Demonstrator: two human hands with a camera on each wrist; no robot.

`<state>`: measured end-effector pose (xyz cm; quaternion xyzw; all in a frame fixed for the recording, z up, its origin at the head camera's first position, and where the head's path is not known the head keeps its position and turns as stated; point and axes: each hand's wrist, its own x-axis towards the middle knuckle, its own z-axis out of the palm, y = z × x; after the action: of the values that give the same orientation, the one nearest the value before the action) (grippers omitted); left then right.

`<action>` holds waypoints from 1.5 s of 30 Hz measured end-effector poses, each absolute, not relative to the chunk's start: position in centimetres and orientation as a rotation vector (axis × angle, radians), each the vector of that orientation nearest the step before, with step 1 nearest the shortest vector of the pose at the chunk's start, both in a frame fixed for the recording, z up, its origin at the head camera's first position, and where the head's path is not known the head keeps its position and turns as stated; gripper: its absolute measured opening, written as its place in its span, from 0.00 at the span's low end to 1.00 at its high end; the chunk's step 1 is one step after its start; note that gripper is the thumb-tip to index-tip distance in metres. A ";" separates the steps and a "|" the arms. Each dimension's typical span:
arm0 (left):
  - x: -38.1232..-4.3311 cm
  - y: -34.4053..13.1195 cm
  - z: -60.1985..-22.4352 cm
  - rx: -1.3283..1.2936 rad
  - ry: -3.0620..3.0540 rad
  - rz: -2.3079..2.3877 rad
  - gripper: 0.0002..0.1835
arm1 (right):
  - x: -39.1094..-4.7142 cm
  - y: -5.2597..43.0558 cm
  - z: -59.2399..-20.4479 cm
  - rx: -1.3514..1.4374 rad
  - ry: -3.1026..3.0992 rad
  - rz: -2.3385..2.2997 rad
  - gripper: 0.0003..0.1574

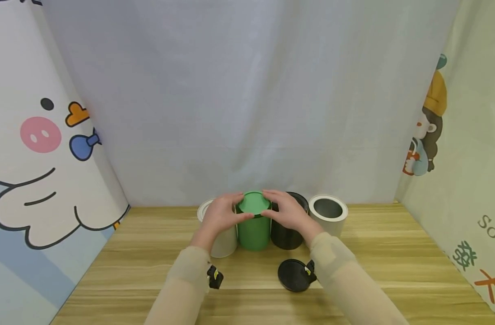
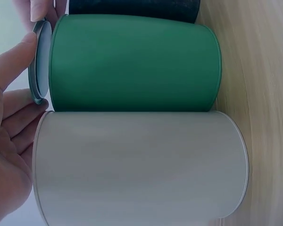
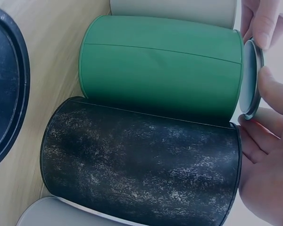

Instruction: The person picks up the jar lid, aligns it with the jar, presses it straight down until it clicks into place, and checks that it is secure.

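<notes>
Both hands pinch a round green lid [image 1: 253, 202] by opposite edges, just over the top of a green canister [image 1: 254, 234]. In the left wrist view a narrow gap separates the lid [image 2: 41, 63] from the canister's rim. My left hand [image 1: 221, 215] grips the lid's left edge with thumb and fingers, above a white canister [image 1: 225, 243]. On the other edge, my right hand [image 1: 289, 212] holds the lid the same way, over a black canister [image 1: 286, 235]. The green canister stands upright between the white and black ones.
A second white canister [image 1: 338, 224], with a dark inside showing at its top, stands at the right end of the row. On the wooden table [image 1: 150, 253] in front lies a round black lid [image 1: 291, 276]. A pale curtain [image 1: 170, 113] hangs behind.
</notes>
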<state>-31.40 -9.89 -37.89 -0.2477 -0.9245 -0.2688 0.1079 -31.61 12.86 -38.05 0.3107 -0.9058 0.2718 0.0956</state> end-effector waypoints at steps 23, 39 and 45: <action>-32.5 -9.8 -38.1 -0.756 -2.764 -0.790 0.33 | -32.2 12.6 -37.9 0.910 -2.774 0.723 0.37; -32.7 -9.7 -37.6 -0.740 -2.811 -0.846 0.18 | -32.9 12.8 -38.3 0.979 -2.749 0.709 0.37; -32.8 -9.7 -37.7 -0.755 -2.805 -0.866 0.19 | -32.4 12.4 -37.5 0.928 -2.814 0.669 0.35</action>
<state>-32.78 -9.71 -37.72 -0.2487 -0.9240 -0.2852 0.0552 -32.35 12.43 -37.48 0.3051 -0.9252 0.2198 0.0518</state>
